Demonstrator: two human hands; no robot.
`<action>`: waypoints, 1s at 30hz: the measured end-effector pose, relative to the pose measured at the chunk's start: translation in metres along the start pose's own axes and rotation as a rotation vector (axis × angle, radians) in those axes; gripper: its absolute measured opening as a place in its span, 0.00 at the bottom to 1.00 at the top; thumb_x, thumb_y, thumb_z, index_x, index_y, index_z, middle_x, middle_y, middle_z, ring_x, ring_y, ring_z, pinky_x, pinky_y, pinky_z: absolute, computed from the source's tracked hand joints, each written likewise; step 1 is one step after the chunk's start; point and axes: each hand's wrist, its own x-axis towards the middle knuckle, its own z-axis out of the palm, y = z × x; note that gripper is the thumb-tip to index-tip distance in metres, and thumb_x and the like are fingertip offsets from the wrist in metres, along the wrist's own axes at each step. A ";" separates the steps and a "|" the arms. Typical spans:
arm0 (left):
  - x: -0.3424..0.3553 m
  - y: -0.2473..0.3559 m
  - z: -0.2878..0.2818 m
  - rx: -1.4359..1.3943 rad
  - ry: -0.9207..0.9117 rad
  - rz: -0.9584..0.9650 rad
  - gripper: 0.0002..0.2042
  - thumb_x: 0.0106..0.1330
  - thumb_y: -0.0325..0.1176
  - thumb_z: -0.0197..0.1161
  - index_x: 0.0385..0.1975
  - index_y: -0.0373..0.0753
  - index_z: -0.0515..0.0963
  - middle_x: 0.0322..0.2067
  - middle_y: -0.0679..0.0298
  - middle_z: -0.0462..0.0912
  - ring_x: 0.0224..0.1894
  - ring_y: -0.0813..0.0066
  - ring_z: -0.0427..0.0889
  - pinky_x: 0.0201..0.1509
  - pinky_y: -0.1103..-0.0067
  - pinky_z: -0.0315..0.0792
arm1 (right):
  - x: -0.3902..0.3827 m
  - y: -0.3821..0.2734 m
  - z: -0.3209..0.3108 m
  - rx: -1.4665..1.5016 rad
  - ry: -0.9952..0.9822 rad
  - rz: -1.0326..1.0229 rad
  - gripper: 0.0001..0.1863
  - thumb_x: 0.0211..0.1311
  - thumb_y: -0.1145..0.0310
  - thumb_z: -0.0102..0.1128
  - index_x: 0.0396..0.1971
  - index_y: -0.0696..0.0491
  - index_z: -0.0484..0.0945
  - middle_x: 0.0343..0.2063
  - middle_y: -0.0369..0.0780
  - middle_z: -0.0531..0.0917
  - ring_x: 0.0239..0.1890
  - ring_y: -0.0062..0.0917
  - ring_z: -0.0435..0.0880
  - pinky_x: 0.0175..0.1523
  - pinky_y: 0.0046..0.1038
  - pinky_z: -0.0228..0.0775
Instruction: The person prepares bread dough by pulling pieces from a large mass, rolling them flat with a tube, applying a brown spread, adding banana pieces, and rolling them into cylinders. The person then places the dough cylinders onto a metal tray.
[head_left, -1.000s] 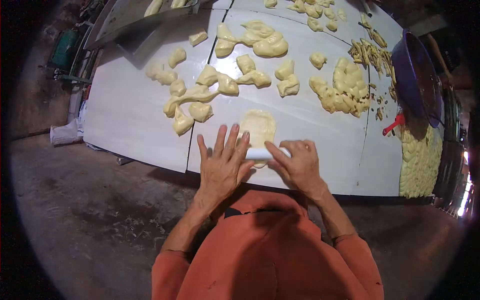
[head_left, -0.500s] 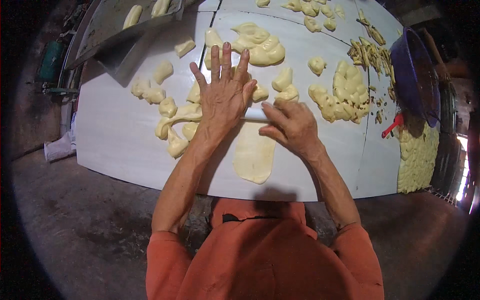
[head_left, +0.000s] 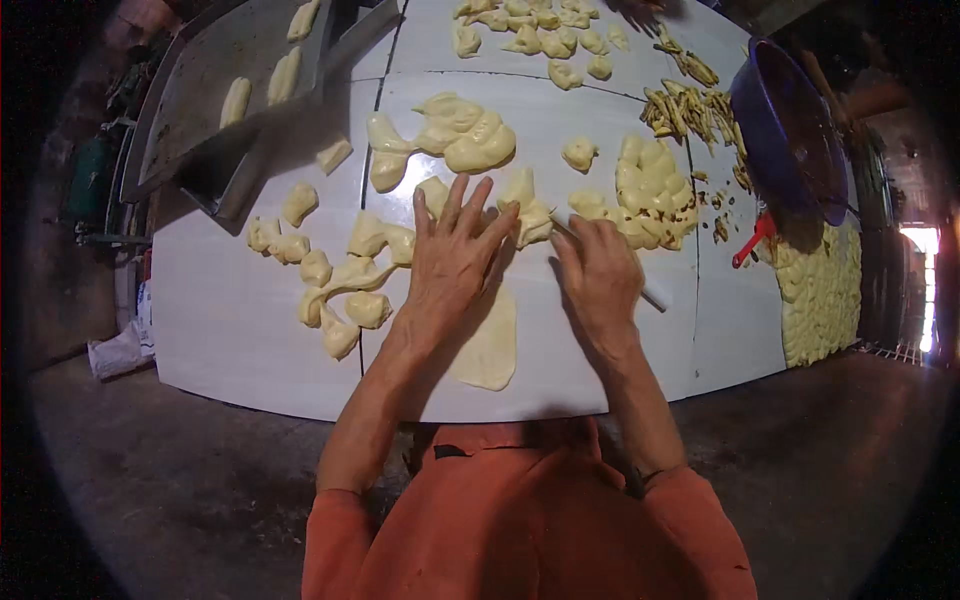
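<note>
A flat, oblong sheet of rolled dough (head_left: 490,345) lies on the white table in front of me. My left hand (head_left: 453,265) is open, fingers spread, over the far end of that sheet and covering part of it. Whether its palm presses on the dough, I cannot tell. To the right of the sheet, my right hand (head_left: 603,275) is closed around a pale rolling pin (head_left: 655,298), which slants down to the right. Its middle is hidden under the hand. Soft yellow dough pieces (head_left: 525,215) lie just beyond my fingertips.
Dough lumps (head_left: 340,295) are scattered left, with a bigger dough mass (head_left: 470,135) beyond. A metal tray (head_left: 185,120) with dough rolls stands far left. At right are yellow-brown strips (head_left: 685,112), a purple basin (head_left: 790,130), a red-handled tool (head_left: 755,240) and a dough slab (head_left: 820,290).
The rolling pin has left the dough sheet and swung from crosswise to slanting at its right. My left hand has drawn back over the sheet's far end. The whole view has shifted slightly.
</note>
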 end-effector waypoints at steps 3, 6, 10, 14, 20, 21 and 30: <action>0.024 0.007 0.009 0.141 -0.118 -0.020 0.24 0.73 0.37 0.57 0.69 0.49 0.71 0.74 0.50 0.63 0.78 0.44 0.55 0.76 0.35 0.39 | 0.012 -0.021 0.032 -0.012 -0.075 0.003 0.20 0.62 0.58 0.69 0.48 0.54 0.79 0.42 0.43 0.80 0.43 0.38 0.82 0.44 0.41 0.76; 0.028 0.003 0.016 0.141 -0.087 -0.066 0.24 0.74 0.36 0.54 0.70 0.46 0.70 0.73 0.49 0.64 0.78 0.44 0.55 0.75 0.34 0.39 | 0.017 -0.013 0.037 -0.064 0.011 -0.133 0.16 0.62 0.61 0.69 0.43 0.54 0.79 0.44 0.43 0.81 0.45 0.38 0.82 0.42 0.40 0.76; 0.030 -0.002 0.024 0.176 -0.080 -0.091 0.24 0.74 0.35 0.53 0.70 0.42 0.69 0.73 0.49 0.64 0.78 0.44 0.54 0.76 0.35 0.40 | 0.006 0.020 0.011 0.541 -0.150 -0.026 0.11 0.65 0.66 0.67 0.41 0.55 0.76 0.42 0.41 0.84 0.40 0.26 0.84 0.39 0.33 0.77; 0.024 0.007 0.015 0.209 -0.063 -0.112 0.27 0.73 0.37 0.56 0.72 0.45 0.67 0.74 0.49 0.62 0.78 0.43 0.53 0.74 0.33 0.42 | -0.015 0.008 -0.035 1.123 -0.234 0.413 0.19 0.68 0.70 0.66 0.55 0.58 0.73 0.34 0.38 0.84 0.35 0.18 0.83 0.38 0.25 0.78; -0.022 0.059 -0.018 0.091 0.066 -0.066 0.27 0.69 0.37 0.64 0.69 0.46 0.71 0.70 0.50 0.67 0.75 0.44 0.59 0.72 0.35 0.50 | -0.091 0.020 -0.045 0.735 -0.331 0.486 0.16 0.64 0.63 0.71 0.48 0.55 0.84 0.38 0.39 0.85 0.41 0.29 0.82 0.48 0.35 0.74; -0.033 0.073 -0.023 0.008 0.002 -0.055 0.25 0.68 0.37 0.65 0.66 0.45 0.74 0.68 0.51 0.69 0.74 0.46 0.62 0.72 0.37 0.51 | -0.096 0.020 -0.044 0.437 -0.270 0.299 0.18 0.64 0.61 0.70 0.49 0.54 0.84 0.41 0.39 0.84 0.44 0.34 0.80 0.52 0.38 0.71; -0.111 0.148 0.017 -0.039 -0.315 0.085 0.34 0.67 0.49 0.64 0.69 0.36 0.69 0.70 0.54 0.70 0.74 0.59 0.65 0.76 0.48 0.55 | -0.118 0.044 -0.055 0.206 -0.546 -0.332 0.45 0.68 0.31 0.47 0.72 0.52 0.68 0.72 0.45 0.70 0.77 0.38 0.61 0.78 0.56 0.43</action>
